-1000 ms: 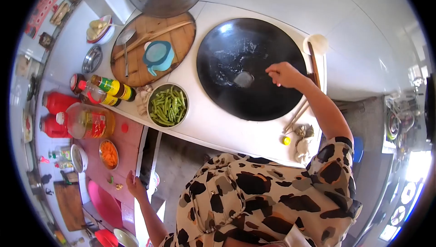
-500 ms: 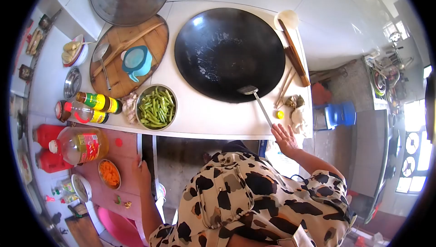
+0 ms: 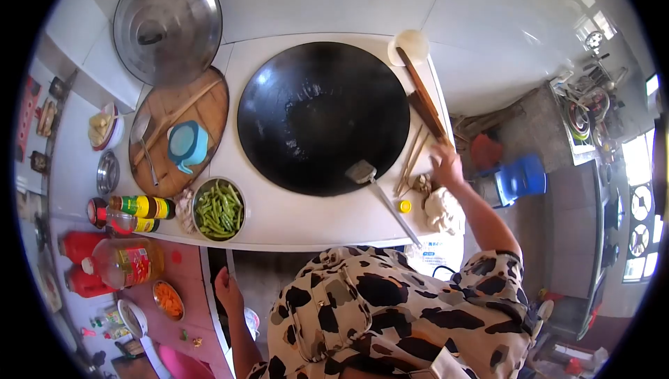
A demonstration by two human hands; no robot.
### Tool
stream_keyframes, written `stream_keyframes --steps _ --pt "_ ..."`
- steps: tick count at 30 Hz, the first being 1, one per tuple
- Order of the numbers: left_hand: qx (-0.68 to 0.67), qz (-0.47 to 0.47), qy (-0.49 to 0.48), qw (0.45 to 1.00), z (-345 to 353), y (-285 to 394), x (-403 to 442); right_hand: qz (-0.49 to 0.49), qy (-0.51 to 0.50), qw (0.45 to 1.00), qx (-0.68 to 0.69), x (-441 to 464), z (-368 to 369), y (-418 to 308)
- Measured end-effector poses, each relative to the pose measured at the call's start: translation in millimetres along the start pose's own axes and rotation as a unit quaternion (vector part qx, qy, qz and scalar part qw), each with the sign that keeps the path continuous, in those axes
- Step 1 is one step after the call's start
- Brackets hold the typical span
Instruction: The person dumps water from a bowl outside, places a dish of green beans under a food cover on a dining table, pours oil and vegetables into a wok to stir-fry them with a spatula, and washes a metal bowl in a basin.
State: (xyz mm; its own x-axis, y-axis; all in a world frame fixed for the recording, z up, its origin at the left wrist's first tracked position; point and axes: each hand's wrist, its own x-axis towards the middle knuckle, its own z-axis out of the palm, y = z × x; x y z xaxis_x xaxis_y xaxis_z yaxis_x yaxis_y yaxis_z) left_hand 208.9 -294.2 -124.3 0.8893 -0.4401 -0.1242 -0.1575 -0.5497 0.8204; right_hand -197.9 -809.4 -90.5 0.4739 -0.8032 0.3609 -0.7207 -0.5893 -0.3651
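Note:
A large black wok (image 3: 324, 118) is set in the white counter, with wet marks on its inner surface. A metal spatula (image 3: 390, 203) lies across its front rim, blade inside and handle pointing toward my body. My right hand (image 3: 446, 164) is at the counter's right edge, fingers partly spread, beside the end of a brown wooden piece (image 3: 427, 118); whether it touches the wood is unclear. Below that hand is a whitish cloth (image 3: 441, 210). My left hand (image 3: 226, 287) hangs near the pink surface, fingers curled; what it holds, if anything, is too small to tell.
A bowl of green beans (image 3: 219, 209) stands left of the wok. Behind it, a round wooden board (image 3: 150, 170) holds a ladle and a blue container (image 3: 188, 143). A large lid (image 3: 167, 24) leans at the wall. Bottles and a bowl of orange pieces (image 3: 168, 300) are at left.
The spatula, earlier inside the wok, now rests on its rim. My right hand has left the handle end and moved up beside the wooden piece. The view has shifted.

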Motion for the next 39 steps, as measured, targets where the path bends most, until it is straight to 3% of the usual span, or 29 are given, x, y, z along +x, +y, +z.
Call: stream_keyframes --steps 1,2,4,6,7,8,9,11,12,13,16,17,19,21,22,24,26,28,31,33,34,36,37,38,39 --pt "0.004 -0.006 0.008 1.000 6 4 -6 0.009 0.008 1.000 -0.001 28 10 30" --pt "0.008 -0.014 0.017 1.000 11 8 -12 0.136 -0.065 0.988 -0.042 58 18 51" --pt "0.022 -0.031 0.018 0.999 21 19 -25 0.161 -0.019 0.987 0.021 103 30 93" --pt "0.072 -0.061 0.024 0.995 24 35 -40 0.188 -0.088 0.978 0.007 140 55 141" --pt "0.083 -0.009 0.024 0.996 24 33 -46 0.252 -0.119 0.958 0.071 155 66 155" --pt "0.089 -0.049 0.033 0.994 28 60 -52 0.207 -0.121 0.971 -0.014 167 73 156" --pt "0.098 -0.067 0.047 0.992 29 62 -59 0.238 -0.221 0.945 0.038 182 84 164" --pt "0.062 -0.057 0.069 0.994 33 43 -71 0.077 -0.249 0.964 -0.056 197 115 202" --pt "0.079 -0.092 0.070 0.990 37 68 -71 -0.004 -0.247 0.963 -0.103 205 128 218" --pt "0.117 -0.069 0.070 0.988 38 68 -70 0.125 -0.342 0.929 -0.063 221 96 162" --pt "0.092 -0.084 0.090 0.988 49 91 -74 0.065 -0.234 0.964 -0.106 233 112 189" --pt "0.090 -0.086 0.094 0.988 52 90 -78 0.107 -0.279 0.946 -0.127 240 103 177" --pt "0.084 -0.085 0.093 0.989 59 80 -82 0.118 -0.192 0.967 -0.121 238 103 175" --pt "0.077 -0.086 0.086 0.990 66 58 -91 0.129 -0.175 0.974 -0.055 245 111 198" --pt "0.075 -0.087 0.087 0.990 67 51 -96 0.126 -0.162 0.979 -0.008 250 108 194" --pt "0.068 -0.095 0.088 0.989 69 53 -102 0.225 -0.218 0.925 0.216 262 102 182" --pt "0.055 -0.092 0.085 0.991 71 47 -106 0.264 -0.192 0.884 0.334 256 67 115" --pt "0.081 -0.081 0.082 0.990 76 38 -105 0.226 -0.241 0.818 0.472 252 50 89" --pt "0.066 -0.076 0.078 0.992 74 34 -102 0.147 -0.185 0.835 0.496 227 7 -17" --pt "0.056 -0.070 0.076 0.993 78 28 -101 -0.025 -0.201 0.835 0.512 230 12 -11" --pt "0.058 -0.060 0.074 0.994 79 18 -100 -0.012 -0.138 0.880 0.453 224 6 -35" --pt "0.054 -0.046 0.062 0.996 82 19 -93 -0.012 -0.134 0.931 0.338 228 18 -34" --pt "0.036 -0.041 0.076 0.996 84 15 -92 -0.074 -0.141 0.912 0.379 230 31 -42" --pt "0.023 -0.047 0.062 0.997 85 12 -91 0.026 -0.157 0.873 0.461 218 24 -95" --pt "0.027 -0.066 0.049 0.996 85 16 -92 0.043 -0.169 0.856 0.486 216 39 -101"
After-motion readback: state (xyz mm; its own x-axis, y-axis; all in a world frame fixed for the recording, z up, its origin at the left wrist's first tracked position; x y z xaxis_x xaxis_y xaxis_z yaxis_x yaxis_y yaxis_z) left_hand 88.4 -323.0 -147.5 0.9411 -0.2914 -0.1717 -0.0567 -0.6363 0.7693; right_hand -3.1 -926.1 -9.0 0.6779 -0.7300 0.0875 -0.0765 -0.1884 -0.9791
